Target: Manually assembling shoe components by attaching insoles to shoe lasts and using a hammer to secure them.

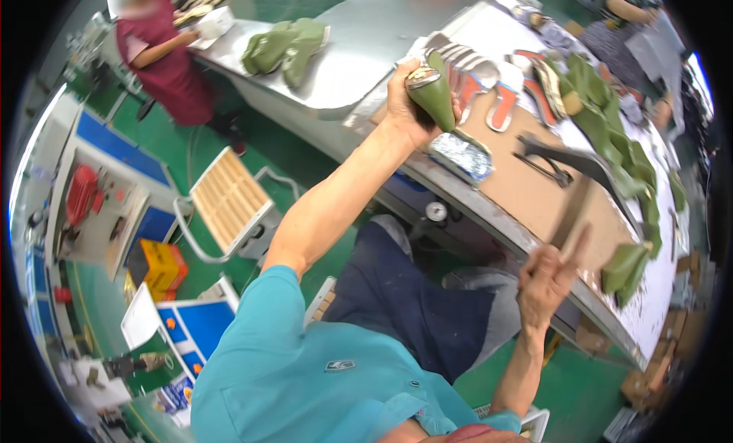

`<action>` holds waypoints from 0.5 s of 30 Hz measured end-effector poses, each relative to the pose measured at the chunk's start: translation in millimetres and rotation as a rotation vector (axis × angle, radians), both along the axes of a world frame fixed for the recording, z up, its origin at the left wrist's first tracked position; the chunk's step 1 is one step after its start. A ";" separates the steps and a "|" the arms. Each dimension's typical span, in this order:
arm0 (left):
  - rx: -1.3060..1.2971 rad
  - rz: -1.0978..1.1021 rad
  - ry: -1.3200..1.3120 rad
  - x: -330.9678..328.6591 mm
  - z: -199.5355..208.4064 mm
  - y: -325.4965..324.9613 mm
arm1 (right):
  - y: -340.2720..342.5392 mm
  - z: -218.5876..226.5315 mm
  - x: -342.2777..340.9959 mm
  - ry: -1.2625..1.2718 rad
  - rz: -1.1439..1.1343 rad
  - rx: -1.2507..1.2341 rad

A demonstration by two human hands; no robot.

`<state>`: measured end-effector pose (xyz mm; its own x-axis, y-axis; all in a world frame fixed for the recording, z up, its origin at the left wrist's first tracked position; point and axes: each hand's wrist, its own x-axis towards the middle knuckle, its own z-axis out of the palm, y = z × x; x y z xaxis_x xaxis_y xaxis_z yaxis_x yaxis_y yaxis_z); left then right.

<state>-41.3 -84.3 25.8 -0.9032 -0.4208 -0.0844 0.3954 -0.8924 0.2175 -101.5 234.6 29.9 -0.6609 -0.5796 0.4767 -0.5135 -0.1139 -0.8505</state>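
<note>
My left hand [405, 107] is closed around a green shoe upper [432, 99], which is held tilted above the bench's near edge. Its pointed end is turned down toward me. My right hand [544, 279] grips the handle of a hammer [574, 214] over the right part of the bench, with one finger stretched out along it. Motion smears the handle and the dark, curved head. Beneath the raised shoe upper lies a foil-wrapped block [463, 156]. A dark pair of pincers [546, 168] rests on the brown board [527, 199] near the hammer head.
Insoles with red edges [504, 99] and a striped row of soles [458, 57] lie at the back of the bench. Green uppers [611, 130] line its right side; more [286, 46] sit on the metal table. A slatted stool [231, 190] stands left. A co-worker [164, 57] stands far left.
</note>
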 end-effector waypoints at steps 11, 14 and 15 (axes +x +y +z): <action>-0.315 0.265 -0.089 -59.5 38.1 69.5 | -46.3 -31.9 20.0 0.065 -0.071 -0.249; -0.289 0.211 -0.179 -42.6 29.8 67.3 | -27.7 -1.7 14.2 0.117 -0.180 -0.132; -0.176 0.231 -0.185 -39.3 31.1 65.7 | -22.0 12.8 12.2 0.167 -0.310 -0.243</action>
